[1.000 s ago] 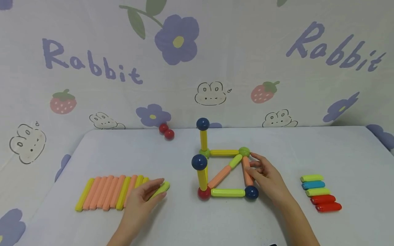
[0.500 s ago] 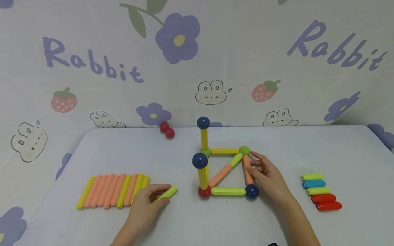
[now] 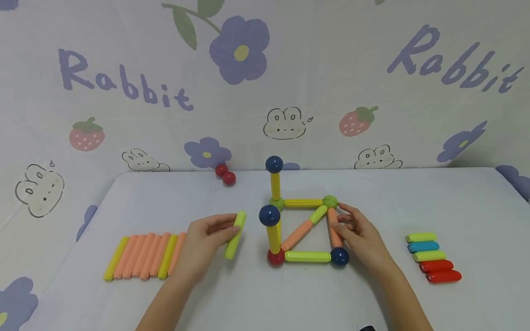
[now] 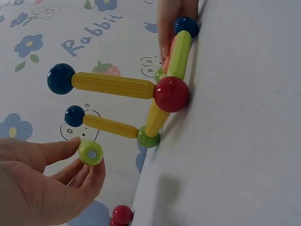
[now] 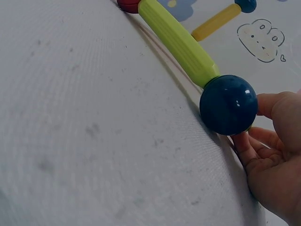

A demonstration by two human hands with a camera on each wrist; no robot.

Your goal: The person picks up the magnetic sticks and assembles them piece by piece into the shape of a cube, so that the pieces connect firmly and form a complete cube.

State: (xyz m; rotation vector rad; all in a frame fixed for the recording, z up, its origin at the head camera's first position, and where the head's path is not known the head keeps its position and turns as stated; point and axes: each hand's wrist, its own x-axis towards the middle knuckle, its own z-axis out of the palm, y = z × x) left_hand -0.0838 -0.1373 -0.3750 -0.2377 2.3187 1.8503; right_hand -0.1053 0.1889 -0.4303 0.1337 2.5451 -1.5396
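Note:
My left hand pinches a yellow-green magnetic stick between thumb and fingers, raised off the table and tilted; in the left wrist view its round end faces the camera. To its right stands a frame of magnetic sticks and balls. Two yellow sticks rise upright with dark blue balls on top, one from a red ball, one from a green ball. My right hand holds the orange stick on the frame's right side, index fingertip by the green ball. A blue ball partly hides its fingers in the right wrist view.
A row of orange and yellow sticks lies at left, partly behind my left forearm. Several short sticks, green, blue and red, lie at right. Two red balls sit by the back edge. A patterned cloth hangs behind.
My left hand has lifted the yellow-green stick away from the row, moved it right towards the frame and turned it more upright. My right hand has stayed in place on the frame.

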